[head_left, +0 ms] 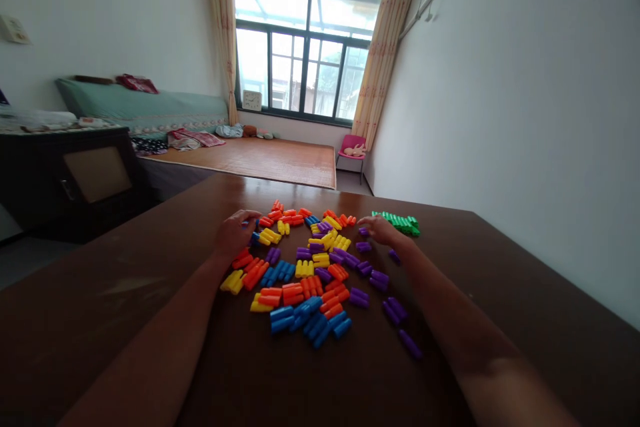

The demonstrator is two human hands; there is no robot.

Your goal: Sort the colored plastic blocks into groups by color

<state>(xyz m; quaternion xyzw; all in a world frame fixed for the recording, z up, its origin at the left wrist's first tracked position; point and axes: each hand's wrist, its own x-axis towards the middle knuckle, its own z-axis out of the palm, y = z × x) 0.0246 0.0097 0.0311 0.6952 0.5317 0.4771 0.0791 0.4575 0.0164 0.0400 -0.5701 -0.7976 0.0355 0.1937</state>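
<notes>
1. Brown table (520, 273): fills the near scene.
2. Coloured pieces (305, 269): scattered across the table's middle.
3. Left hand (236, 235): at their far left; I cannot tell its grip.
4. Right hand (381, 229): far right, near green pieces (399, 221); grip unclear too.
5. Purple piece (363, 231): just beside the right hand.

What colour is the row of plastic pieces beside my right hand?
Green; the row of plastic pieces beside your right hand shows best in the head view.
</notes>
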